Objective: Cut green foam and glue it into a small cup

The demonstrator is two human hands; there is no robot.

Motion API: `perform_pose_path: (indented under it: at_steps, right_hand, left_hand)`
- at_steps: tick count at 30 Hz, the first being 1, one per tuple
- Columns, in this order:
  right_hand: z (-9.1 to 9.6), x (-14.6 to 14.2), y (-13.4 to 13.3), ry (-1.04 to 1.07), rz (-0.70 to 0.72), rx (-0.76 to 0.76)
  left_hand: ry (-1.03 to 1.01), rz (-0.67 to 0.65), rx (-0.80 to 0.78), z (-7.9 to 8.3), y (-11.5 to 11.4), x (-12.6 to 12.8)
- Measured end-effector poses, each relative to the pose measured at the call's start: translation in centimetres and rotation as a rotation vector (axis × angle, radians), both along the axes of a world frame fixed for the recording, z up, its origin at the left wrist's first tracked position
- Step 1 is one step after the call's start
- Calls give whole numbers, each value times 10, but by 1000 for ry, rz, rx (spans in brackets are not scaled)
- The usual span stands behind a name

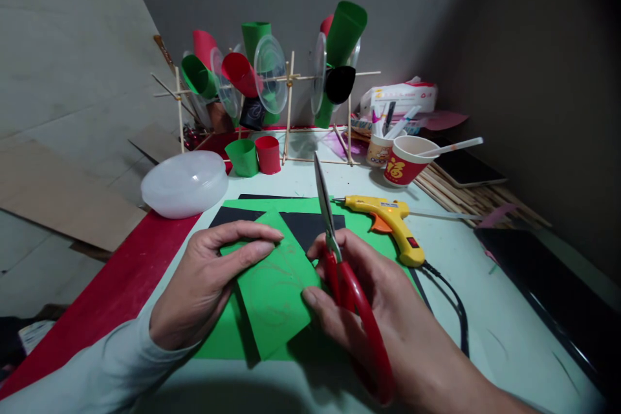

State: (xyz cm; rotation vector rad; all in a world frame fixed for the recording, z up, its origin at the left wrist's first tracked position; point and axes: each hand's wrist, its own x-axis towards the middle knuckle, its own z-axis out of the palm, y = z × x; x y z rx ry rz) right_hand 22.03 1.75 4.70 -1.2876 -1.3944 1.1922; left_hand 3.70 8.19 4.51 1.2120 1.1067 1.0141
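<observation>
A small piece of green paper (279, 284) with faint curved lines drawn on it is held up at an angle above the table. My left hand (208, 278) pinches its upper left part between thumb and fingers. Red-handled scissors (363, 310) rest in my right hand (383, 310), blades pointing up and away and looking closed. The right thumb also presses the paper's right edge. Beneath lie larger sheets of green paper (223, 339) and black paper (242, 215).
A yellow hot glue gun (388, 213) lies to the right, its cord trailing forward. Stick frames (290, 110) with paper tubes stand behind, beside a red paper cup (407, 165). Clear plastic lids (184, 184) sit at left, a dark glossy device (548, 291) at right.
</observation>
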Motion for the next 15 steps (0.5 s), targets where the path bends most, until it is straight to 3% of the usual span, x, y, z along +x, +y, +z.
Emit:
perform_pose_path:
  at_steps: [4,12,15]
  right_hand:
    - [0,0,-2,-10,13,-18]
    - [12,4,-7,106,65,-47]
    - [15,8,-7,-36,15,46]
  left_hand:
    - [9,-12,45,-1,1,0]
    - [-114,92,81,10,1,4]
    - [-179,98,99,13,5,-1]
